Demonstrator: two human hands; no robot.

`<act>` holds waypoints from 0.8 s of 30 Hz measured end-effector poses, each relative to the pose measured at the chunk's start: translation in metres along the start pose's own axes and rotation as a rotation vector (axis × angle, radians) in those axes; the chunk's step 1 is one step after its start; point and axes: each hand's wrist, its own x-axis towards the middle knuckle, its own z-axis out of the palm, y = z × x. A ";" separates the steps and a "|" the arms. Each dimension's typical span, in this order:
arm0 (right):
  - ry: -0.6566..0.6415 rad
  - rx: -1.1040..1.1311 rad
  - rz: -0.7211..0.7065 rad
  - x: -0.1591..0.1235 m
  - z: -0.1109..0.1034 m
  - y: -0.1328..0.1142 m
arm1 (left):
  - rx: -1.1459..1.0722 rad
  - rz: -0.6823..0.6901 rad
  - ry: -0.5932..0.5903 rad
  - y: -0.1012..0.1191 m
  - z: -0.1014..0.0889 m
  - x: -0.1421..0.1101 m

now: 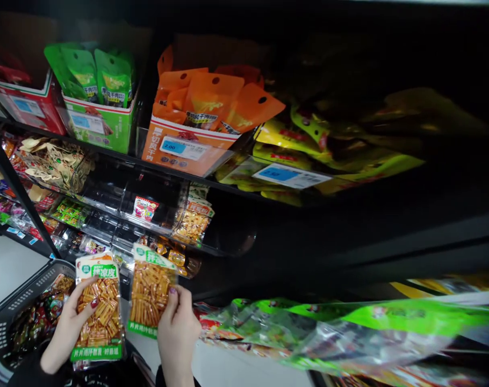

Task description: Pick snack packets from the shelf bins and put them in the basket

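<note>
near a dark basket (1, 338) and below a shelf of orange pouches (214, 99), the left hand (69, 320) gripped a snack packet (101, 322) at its left edge, digits laid across the front, while the right hand (178, 325) pinched a second packet (148, 285) at its right edge, thumb in front, other fingertips hidden. judged from their glossy film and flat form, both packets were probably light, pliant and slightly slippery, their pieces liable to shift or crush if squeezed; side edges or the printed top strip offered the safest hold.
</note>
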 end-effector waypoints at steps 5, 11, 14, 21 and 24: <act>-0.058 -0.007 -0.023 -0.006 0.016 0.003 | -0.412 -0.205 -0.015 0.007 0.008 -0.006; -0.148 0.253 -0.038 -0.033 0.026 -0.010 | -0.675 -0.513 0.054 -0.005 0.012 -0.010; -0.254 0.322 -0.038 -0.038 0.030 -0.012 | -0.776 -0.587 0.038 -0.008 0.014 -0.013; -0.451 0.343 -0.104 -0.031 0.025 -0.008 | -0.716 -0.545 -0.007 -0.008 0.015 -0.014; -0.408 0.326 -0.117 -0.028 0.017 -0.013 | -0.621 -0.478 -0.017 -0.007 0.016 -0.015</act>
